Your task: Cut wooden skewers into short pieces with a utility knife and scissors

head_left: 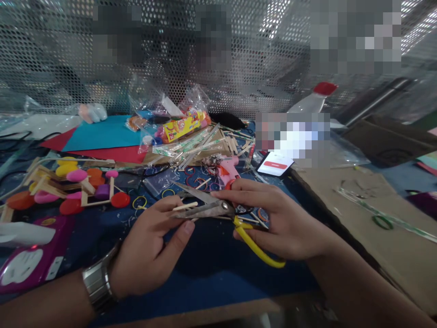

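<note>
My left hand (pixel 152 246), with a metal watch on its wrist, pinches a thin wooden stick (pixel 185 206) between thumb and fingers. The stick lies between the spread steel blades of yellow-handled scissors (pixel 218 210). My right hand (pixel 280 218) grips the scissors by the yellow handles (pixel 254 246), blades pointing left. Both hands hover over the blue table cover (pixel 211 273) near the front edge.
A pink glue gun (pixel 228 171), a phone (pixel 275 164), loose wooden sticks (pixel 205 146), rubber bands and plastic bags lie behind the hands. A stick frame with coloured bottle caps (pixel 78 187) sits left. Coloured paper sheets (pixel 102 134), a cardboard sheet (pixel 375 218) at right, a mesh screen behind.
</note>
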The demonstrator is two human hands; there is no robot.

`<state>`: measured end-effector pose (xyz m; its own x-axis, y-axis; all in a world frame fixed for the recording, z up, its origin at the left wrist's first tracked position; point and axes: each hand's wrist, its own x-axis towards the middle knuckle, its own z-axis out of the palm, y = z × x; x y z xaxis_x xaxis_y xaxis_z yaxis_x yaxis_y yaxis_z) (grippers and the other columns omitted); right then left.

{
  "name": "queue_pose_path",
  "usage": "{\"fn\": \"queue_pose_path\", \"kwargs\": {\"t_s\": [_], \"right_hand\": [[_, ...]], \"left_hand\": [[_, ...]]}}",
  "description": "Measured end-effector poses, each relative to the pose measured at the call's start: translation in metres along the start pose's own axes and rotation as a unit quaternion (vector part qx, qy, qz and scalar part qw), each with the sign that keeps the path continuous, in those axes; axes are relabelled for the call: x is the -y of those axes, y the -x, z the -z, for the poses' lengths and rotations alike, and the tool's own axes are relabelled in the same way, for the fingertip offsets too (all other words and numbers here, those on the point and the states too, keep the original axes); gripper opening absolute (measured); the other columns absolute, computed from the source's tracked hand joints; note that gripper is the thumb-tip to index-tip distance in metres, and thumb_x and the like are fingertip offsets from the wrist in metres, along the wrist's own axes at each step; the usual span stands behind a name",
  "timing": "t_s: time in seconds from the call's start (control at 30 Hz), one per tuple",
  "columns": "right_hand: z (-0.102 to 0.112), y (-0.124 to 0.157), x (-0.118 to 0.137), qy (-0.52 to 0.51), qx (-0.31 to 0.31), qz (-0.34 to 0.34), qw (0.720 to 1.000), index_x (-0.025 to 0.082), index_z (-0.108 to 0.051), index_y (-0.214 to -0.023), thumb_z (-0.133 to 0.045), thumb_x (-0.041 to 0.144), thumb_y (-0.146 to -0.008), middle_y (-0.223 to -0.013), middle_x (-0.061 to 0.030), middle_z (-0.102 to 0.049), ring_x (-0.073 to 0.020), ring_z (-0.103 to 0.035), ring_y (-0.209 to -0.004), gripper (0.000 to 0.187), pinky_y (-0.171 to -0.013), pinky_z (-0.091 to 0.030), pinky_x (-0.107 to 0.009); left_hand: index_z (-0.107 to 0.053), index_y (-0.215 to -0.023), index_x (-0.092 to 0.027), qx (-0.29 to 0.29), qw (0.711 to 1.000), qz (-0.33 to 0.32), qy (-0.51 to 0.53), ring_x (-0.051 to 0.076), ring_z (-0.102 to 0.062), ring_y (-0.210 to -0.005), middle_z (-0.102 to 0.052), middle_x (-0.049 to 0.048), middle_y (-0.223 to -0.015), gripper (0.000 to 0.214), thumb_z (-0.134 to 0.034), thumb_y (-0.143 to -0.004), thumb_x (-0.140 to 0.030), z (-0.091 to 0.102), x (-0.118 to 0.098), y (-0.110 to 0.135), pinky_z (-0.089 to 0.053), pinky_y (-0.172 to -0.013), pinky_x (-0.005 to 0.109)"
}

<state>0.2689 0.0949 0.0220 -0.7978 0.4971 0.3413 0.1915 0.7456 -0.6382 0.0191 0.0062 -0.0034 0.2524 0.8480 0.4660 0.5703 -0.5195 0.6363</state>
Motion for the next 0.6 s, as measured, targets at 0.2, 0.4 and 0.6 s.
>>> {"fn": "queue_pose_path", "kwargs": {"t_s": [0.2,0.4,0.6], "right_hand": [[-0.0014,-0.0016,-0.0012,-0.007,0.001,0.008,1.000,0.020,-0.063,-0.139,-0.067,0.026,-0.093,-0.099,-0.0081,-0.066,-0.0190,-0.061,-0.084,0.047,-0.073,-0.049,-0.032],[-0.0022,-0.0015,-0.0012,-0.006,-0.005,0.014,1.000,0.018,-0.064,-0.137,-0.067,0.023,-0.093,-0.096,-0.0067,-0.066,-0.0172,-0.060,-0.081,0.044,-0.072,-0.048,-0.030],[-0.0019,-0.0014,-0.0018,-0.015,-0.001,0.011,1.000,0.017,-0.065,-0.135,-0.068,0.022,-0.092,-0.097,-0.0066,-0.066,-0.0163,-0.060,-0.082,0.043,-0.072,-0.047,-0.030]], "left_hand": [[-0.073,-0.112,-0.024,0.031,0.999,0.019,0.025,0.018,-0.068,-0.093,-0.072,0.0049,-0.102,0.026,-0.048,-0.102,-0.022,0.0017,-0.0031,-0.0037,-0.061,-0.086,0.034],[-0.071,-0.099,-0.021,0.042,0.999,0.022,0.025,0.017,-0.063,-0.086,-0.068,0.0034,-0.089,0.026,-0.046,-0.102,-0.024,0.0030,-0.0037,-0.0052,-0.058,-0.076,0.030],[-0.066,-0.086,-0.020,0.047,0.998,0.029,0.023,0.017,-0.062,-0.087,-0.067,0.0030,-0.088,0.027,-0.046,-0.103,-0.025,0.0033,-0.0030,-0.0038,-0.055,-0.077,0.030]]}}
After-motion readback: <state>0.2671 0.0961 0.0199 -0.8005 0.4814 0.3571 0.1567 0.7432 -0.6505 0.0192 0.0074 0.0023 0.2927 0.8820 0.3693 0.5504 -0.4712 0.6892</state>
